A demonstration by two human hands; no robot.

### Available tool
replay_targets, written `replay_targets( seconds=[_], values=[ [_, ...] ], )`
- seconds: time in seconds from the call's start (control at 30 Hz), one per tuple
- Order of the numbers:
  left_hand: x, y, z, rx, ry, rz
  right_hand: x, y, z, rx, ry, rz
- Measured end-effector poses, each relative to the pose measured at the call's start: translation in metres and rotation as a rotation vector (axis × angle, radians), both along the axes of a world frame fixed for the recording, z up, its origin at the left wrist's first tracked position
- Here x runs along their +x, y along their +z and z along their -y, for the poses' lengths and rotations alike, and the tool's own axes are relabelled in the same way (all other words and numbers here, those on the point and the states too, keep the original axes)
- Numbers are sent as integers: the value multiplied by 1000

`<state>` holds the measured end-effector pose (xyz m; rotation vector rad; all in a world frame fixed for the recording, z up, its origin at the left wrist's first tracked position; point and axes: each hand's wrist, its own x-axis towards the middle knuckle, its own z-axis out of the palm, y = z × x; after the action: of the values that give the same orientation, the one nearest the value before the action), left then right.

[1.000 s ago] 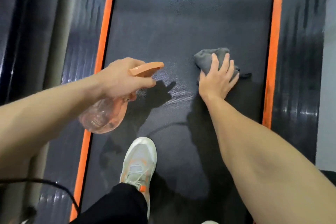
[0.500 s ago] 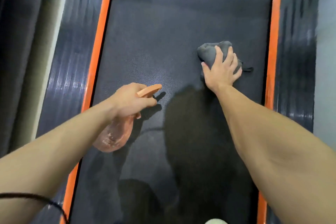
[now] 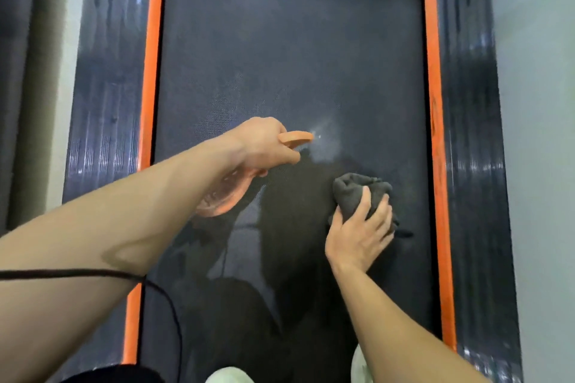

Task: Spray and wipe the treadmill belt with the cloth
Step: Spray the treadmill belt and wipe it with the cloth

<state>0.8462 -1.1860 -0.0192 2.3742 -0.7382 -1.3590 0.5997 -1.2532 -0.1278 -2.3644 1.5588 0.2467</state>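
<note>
The dark treadmill belt runs up the middle of the view between two orange strips. My left hand grips an orange-tinted spray bottle with an orange nozzle pointing right; a pale mist hangs just past the nozzle over the belt. My right hand holds a bunched grey cloth against the belt, right of centre and just below the mist.
Orange strips and glossy dark side rails flank the belt. A thin black cable crosses my left forearm. Tips of pale shoes show at the bottom edge. A grey wall stands at the right.
My left hand moved up and right with the bottle, and spray mist now shows at the nozzle. My right hand pulled the cloth back toward me along the belt.
</note>
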Motion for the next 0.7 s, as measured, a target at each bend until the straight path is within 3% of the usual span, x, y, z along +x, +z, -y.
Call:
replay_targets(
  seconds=[0.2, 0.37, 0.57, 0.7],
  values=[
    [-3, -10, -22, -18, -29, 83, 5, -2, -15, -9, -72, 24],
    [-6, -15, -57, 26, -42, 108, -1, -2, -56, -8, 16, 20],
    [-4, -21, -104, 44, 58, -3, 0, -3, -85, -11, 150, 49],
    [0, -25, -130, 17, 200, -54, 28, -8, -48, -33, 229, 125]
  ],
)
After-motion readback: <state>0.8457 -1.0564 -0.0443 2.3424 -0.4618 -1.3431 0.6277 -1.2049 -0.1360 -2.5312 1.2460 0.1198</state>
